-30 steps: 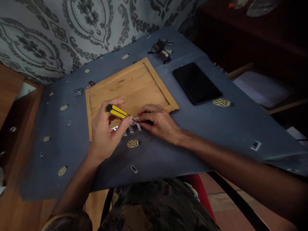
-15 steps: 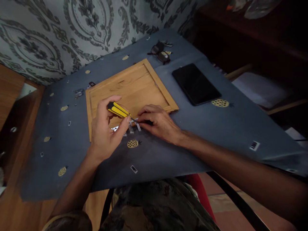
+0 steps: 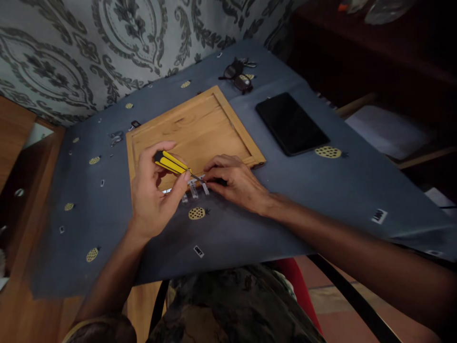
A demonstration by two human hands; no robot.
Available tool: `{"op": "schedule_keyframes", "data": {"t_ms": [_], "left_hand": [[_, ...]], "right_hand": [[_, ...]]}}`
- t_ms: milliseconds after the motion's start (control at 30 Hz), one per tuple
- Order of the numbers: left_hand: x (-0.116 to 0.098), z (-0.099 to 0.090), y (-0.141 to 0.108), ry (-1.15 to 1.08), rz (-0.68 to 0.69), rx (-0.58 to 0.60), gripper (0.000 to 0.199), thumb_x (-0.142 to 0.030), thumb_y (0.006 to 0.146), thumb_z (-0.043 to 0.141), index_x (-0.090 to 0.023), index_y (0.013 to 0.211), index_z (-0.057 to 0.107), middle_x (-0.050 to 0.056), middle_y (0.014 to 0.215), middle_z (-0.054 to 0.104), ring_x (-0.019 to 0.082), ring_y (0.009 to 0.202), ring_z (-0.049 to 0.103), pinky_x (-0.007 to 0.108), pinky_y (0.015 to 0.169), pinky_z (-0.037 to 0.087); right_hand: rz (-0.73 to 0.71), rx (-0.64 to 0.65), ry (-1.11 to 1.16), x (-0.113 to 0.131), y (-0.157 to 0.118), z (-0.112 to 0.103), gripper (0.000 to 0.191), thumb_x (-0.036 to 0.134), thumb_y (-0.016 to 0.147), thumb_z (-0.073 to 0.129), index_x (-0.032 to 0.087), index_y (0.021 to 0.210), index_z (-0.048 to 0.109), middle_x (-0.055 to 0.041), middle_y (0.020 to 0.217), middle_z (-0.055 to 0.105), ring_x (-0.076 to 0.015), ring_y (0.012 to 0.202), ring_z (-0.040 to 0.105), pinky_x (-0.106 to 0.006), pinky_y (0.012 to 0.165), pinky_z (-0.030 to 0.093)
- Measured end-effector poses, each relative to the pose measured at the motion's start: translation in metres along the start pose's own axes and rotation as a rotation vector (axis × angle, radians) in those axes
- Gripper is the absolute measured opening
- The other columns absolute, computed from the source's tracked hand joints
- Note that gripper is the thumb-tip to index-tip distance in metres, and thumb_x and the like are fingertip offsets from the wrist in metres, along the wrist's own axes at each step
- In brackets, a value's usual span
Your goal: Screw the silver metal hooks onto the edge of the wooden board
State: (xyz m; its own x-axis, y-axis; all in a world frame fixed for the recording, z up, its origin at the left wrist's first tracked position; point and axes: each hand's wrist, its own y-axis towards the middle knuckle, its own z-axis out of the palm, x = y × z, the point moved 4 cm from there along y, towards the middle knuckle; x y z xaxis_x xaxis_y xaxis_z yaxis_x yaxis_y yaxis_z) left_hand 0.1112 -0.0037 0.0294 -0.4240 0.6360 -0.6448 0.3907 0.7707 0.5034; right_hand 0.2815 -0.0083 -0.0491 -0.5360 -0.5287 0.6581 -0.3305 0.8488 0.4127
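Observation:
My left hand (image 3: pixel 152 193) is closed around a yellow-and-black screwdriver (image 3: pixel 172 163), thumb and fingers along its handle. The thin shaft slopes down to the right, its tip at the fingertips of my right hand (image 3: pixel 237 183). Those fingers are pinched together at the near edge of a framed wooden board (image 3: pixel 185 124); whatever sits between them is hidden. Along this edge runs a pale metal strip (image 3: pixel 195 180), partly covered by my hands. Several clear tabs, one a clear hook-like piece (image 3: pixel 193 190), hang from it toward me.
A black tablet or large phone (image 3: pixel 292 124) lies right of the board. Behind it are dark glasses (image 3: pixel 237 78) and keys (image 3: pixel 247 62). Small clear bits (image 3: pixel 116 138) rest to the left on the blue pineapple-print tablecloth (image 3: pixel 235 233). A patterned curtain (image 3: pixel 132 33) borders the far side.
My left hand and the screwdriver handle have shifted slightly left, while the tip stays at my right fingertips. More of the strip and clear tabs shows. My right hand is nearly still.

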Motion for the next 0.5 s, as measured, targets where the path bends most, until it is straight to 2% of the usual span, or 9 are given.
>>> {"op": "schedule_keyframes", "data": {"t_ms": [500], "left_hand": [[-0.0014, 0.0037, -0.0014, -0.004, 0.02, 0.062, 0.045, -0.02, 0.092, 0.068, -0.025, 0.133, 0.049, 0.001, 0.105, 0.067, 0.013, 0.097, 0.069, 0.027, 0.087, 0.061]], "right_hand": [[-0.032, -0.034, -0.006, -0.0016, -0.0008, 0.0015, 0.008, 0.015, 0.09, 0.069, 0.019, 0.092, 0.076, -0.0075, 0.1, 0.072, -0.0221, 0.095, 0.065, -0.037, 0.086, 0.047]]}}
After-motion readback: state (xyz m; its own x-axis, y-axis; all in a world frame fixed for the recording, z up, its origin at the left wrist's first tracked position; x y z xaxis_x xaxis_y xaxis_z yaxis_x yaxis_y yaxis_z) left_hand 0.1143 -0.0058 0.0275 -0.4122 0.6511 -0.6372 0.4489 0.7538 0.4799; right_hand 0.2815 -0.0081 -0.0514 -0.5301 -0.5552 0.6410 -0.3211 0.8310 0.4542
